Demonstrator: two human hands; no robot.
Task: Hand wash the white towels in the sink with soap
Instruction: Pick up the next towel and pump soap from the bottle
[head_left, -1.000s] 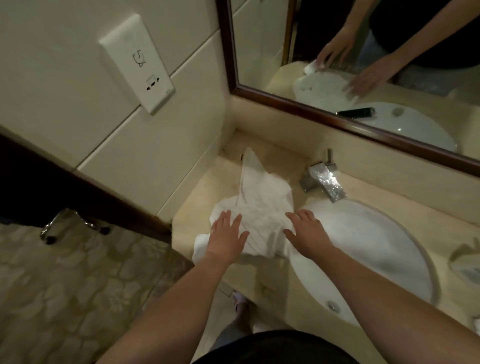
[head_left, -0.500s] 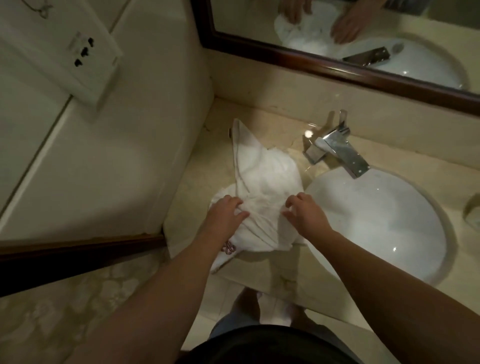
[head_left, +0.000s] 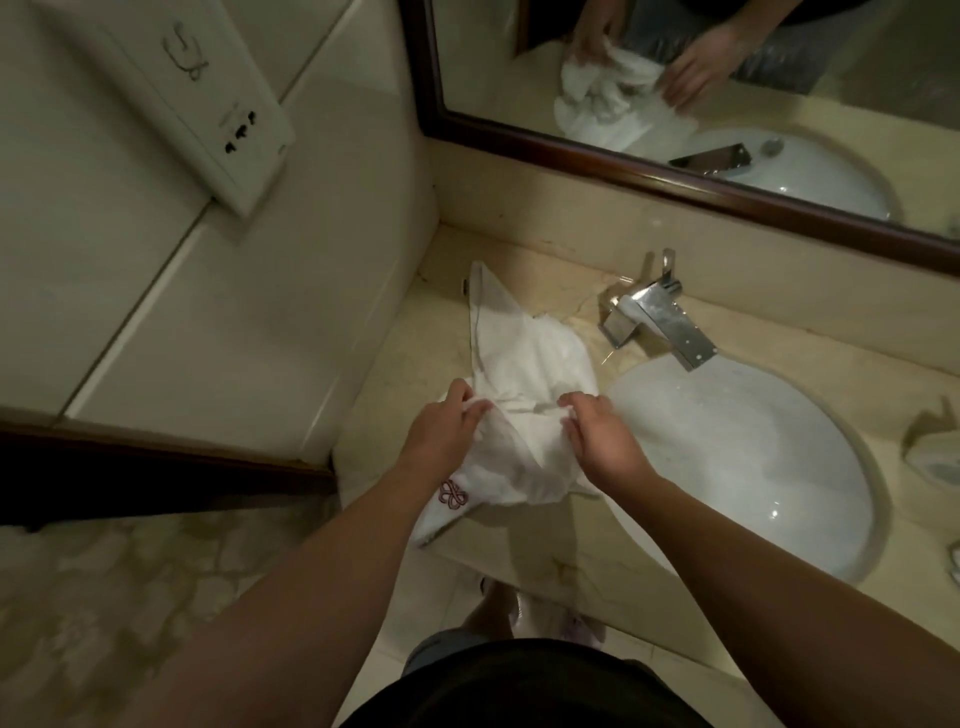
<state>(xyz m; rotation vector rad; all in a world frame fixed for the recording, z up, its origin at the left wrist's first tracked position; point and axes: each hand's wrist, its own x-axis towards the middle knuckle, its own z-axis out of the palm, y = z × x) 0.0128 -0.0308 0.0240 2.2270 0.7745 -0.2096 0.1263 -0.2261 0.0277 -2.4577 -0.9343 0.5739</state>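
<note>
towel (head_left: 524, 384): bunched on the desk (head_left: 561, 566), just left of the sink (head_left: 810, 519)
left hand (head_left: 441, 431): pinching a fold
right hand (head_left: 602, 436): pinching the opposite fold
why: likely gathering it to lift into the sink

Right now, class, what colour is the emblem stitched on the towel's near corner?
Dark pinkish red, a looped knot emblem on the white towel; head view.

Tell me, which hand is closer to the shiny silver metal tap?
The right hand. It grips the white cloth towel just below the shiny silver metal tap; the left hand grips the towel's far side, farther away.
</note>
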